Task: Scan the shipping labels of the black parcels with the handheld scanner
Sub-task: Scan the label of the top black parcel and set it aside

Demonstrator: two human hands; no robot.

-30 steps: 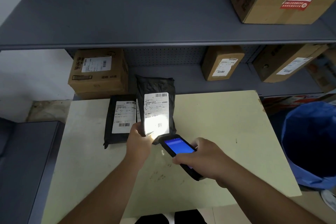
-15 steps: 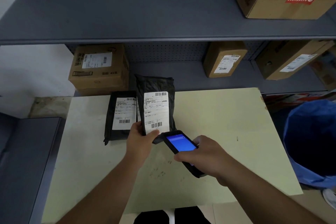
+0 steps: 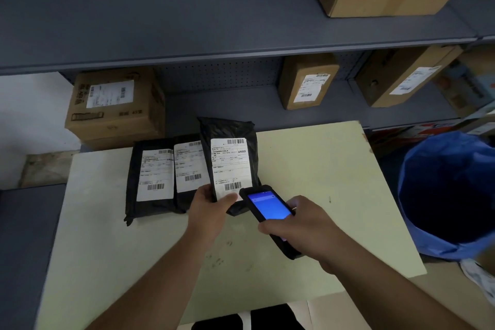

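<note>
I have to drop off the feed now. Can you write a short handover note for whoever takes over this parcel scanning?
Left hand holds one black parcel upright by its lower edge, label facing the camera.
Right hand grips the handheld scanner, screen lit blue, its tip at that label's lower barcode.
Two more black parcels lie label-up on the table, left of the held one.
Which labels are already scanned cannot be told.
</note>
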